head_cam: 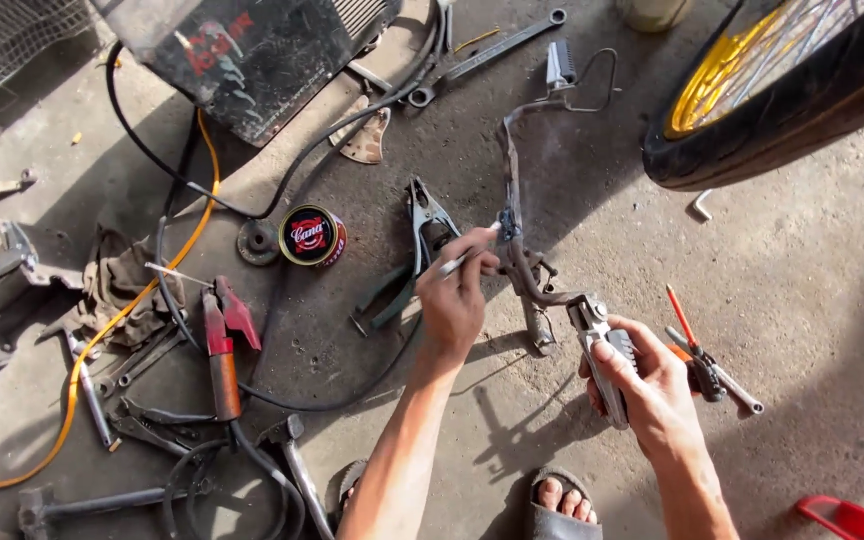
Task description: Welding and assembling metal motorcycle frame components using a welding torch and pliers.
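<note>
Two hands on a bent metal bracket, down on the workshop floor

Far left, a red electrode holder lies on the concrete beside an orange hose, a round tin just past them; now the left hand pinches a thin rod, its tip touching the bracket's middle joint; the bracket runs down and right into the right hand, fingers closed around its footpeg end; a red-tipped tool lies just beyond, a yellow-spoked wheel above
</note>
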